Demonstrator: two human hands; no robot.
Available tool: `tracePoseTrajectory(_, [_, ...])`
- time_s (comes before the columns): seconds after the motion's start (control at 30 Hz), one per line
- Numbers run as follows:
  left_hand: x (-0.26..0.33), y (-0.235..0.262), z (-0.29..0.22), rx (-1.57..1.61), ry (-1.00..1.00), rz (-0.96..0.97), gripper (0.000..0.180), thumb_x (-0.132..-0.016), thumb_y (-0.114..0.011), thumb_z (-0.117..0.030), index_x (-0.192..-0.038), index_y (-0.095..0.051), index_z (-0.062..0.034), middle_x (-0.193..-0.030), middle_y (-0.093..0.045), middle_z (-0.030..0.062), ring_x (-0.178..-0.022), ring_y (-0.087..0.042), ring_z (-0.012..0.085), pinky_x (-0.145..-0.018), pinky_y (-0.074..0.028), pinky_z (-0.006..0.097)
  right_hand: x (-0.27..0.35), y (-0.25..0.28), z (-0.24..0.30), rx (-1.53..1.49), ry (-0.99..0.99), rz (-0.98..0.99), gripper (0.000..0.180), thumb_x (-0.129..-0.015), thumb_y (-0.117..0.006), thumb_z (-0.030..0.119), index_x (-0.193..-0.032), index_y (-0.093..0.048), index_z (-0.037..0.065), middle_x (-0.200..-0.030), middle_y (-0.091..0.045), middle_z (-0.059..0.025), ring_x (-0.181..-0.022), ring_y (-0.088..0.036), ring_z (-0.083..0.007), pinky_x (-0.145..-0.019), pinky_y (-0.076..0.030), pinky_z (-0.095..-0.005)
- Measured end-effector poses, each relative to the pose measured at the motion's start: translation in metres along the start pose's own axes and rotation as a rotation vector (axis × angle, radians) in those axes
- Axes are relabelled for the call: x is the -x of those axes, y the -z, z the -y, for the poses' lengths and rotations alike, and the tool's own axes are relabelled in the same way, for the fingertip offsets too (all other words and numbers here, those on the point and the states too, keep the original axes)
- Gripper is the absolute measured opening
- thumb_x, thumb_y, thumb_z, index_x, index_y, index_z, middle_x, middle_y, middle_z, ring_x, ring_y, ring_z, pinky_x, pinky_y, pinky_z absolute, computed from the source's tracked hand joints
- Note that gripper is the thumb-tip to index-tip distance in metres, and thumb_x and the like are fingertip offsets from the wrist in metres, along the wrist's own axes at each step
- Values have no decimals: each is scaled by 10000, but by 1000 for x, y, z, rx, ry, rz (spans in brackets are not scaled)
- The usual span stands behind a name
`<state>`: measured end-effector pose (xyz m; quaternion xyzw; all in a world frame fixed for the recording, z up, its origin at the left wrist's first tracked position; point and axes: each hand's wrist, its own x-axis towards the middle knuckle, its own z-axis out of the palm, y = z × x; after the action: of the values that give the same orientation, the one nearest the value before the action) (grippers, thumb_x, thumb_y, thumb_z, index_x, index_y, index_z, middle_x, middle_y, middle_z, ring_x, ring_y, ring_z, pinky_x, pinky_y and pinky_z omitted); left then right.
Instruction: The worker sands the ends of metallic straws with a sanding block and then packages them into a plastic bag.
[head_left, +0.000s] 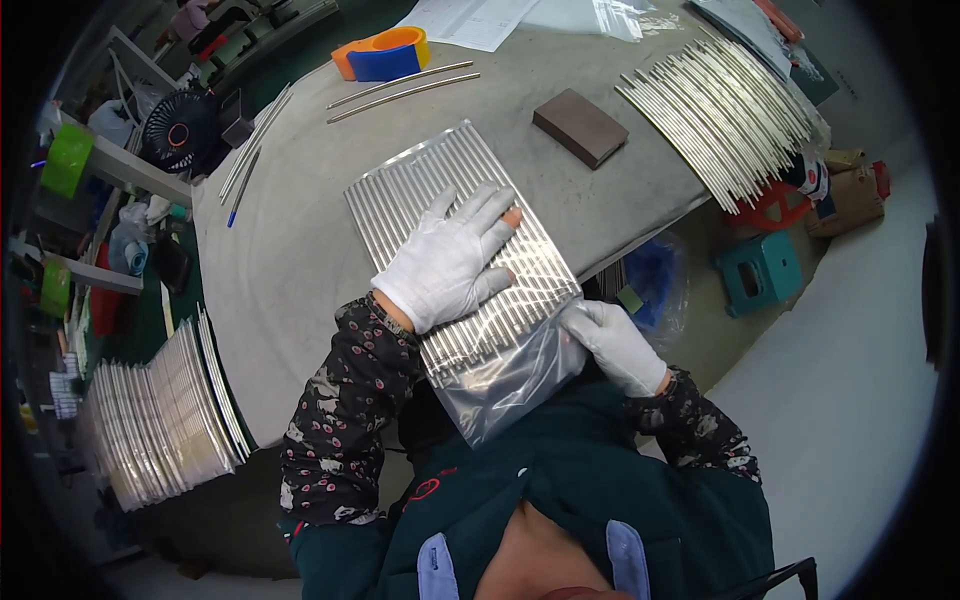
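A clear plastic bag (515, 375) filled with a row of shiny metal rods (400, 190) lies at the near edge of the grey table, its loose end hanging over toward me. My left hand (448, 255), in a white glove with bare tips on some fingers, rests flat on the bagged rods with its fingers spread. My right hand (615, 345), also gloved in white, pinches the right side of the bag's loose end just off the table edge. Its fingertips are partly hidden by the plastic.
A brown block (580, 128) sits beyond the bag. A large row of loose rods (715, 115) lies at the right, and bagged rods (165, 415) are stacked at the lower left. Tape rolls (385, 55), two rods (400, 95) and a pen (238, 200) are farther back. A teal stool (758, 275) stands right.
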<state>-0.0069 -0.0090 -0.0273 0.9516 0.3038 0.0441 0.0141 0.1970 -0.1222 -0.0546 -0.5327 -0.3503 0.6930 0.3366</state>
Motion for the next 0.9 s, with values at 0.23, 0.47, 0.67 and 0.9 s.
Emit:
tracePoseTrajectory(0.23, [68,6,-81,384,-322,147,569,-830,-514,-386,-1248,-421,-11,-1322,-395,180,-1234,-377,309,-1024,-267,445,16,48,-48,812,-63,212,198,-869,-537,205,-836,-609,23,-680,-617,-64,-571,-593,-187,-567,-470,-284])
tracePoseTrajectory(0.47, [136,-1,-85,781,163,-569,346,-898,-490,-317,-1024,-593,-12,-926,-658,113,-790,-632,257,-703,-468,324,-37,-19,-12,683,654,492,207,-867,-485,162,-963,-644,72,-903,-634,-100,-800,-604,-281,-718,-484,-324])
tracePoseTrajectory(0.67, [162,-26,-99,864,600,-834,398,-912,-474,-342,-982,-596,31,-860,-662,129,-774,-624,235,-713,-463,307,-38,-26,-45,941,1114,692,209,-893,-463,159,-939,-646,68,-878,-635,-120,-848,-612,-254,-762,-478,-315])
tracePoseTrajectory(0.9, [175,-38,-108,847,732,-874,507,-910,-462,-395,-992,-568,94,-842,-646,190,-772,-633,241,-759,-473,317,-33,-86,-41,28,194,562,292,-915,-470,227,-1057,-598,7,-887,-650,-112,-735,-624,-172,-657,-489,-267])
